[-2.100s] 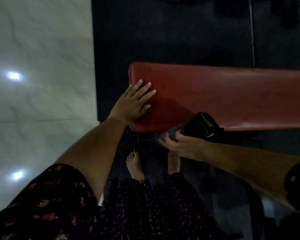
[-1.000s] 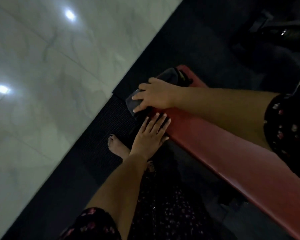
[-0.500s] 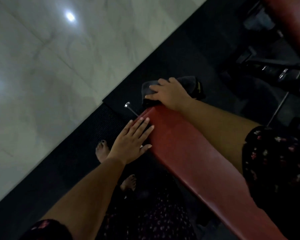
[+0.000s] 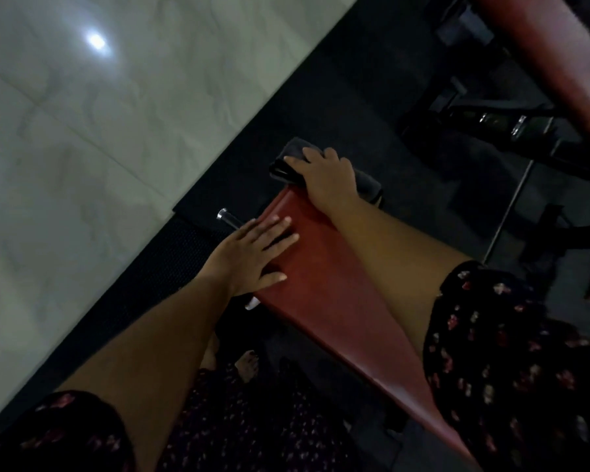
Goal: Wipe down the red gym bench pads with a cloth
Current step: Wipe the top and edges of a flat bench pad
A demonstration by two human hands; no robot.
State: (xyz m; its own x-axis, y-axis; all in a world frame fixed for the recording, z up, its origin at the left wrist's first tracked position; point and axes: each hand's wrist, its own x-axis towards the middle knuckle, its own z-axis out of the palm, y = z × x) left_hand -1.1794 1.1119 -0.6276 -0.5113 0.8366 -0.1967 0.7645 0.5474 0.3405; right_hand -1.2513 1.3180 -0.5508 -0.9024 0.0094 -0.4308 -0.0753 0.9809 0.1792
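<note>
**Dim gym corner, wiping at the edge**

Pale tiled floor [image 4: 82, 131] fills the left, bordered by a black mat [image 4: 143, 274]. Past a metal peg [image 4: 226, 216], the left grip [image 4: 249, 257] lies released, palm flat and fingers straight, on the red pad [image 4: 321, 284] near its corner. Further right, the right grip [image 4: 327, 175] curls over the dark cloth [image 4: 295, 153], bunched at the surface's end edge. Much of the cloth overhangs; a slack hold could drop it onto the mat, and the bracing palm may leave prints.
</note>
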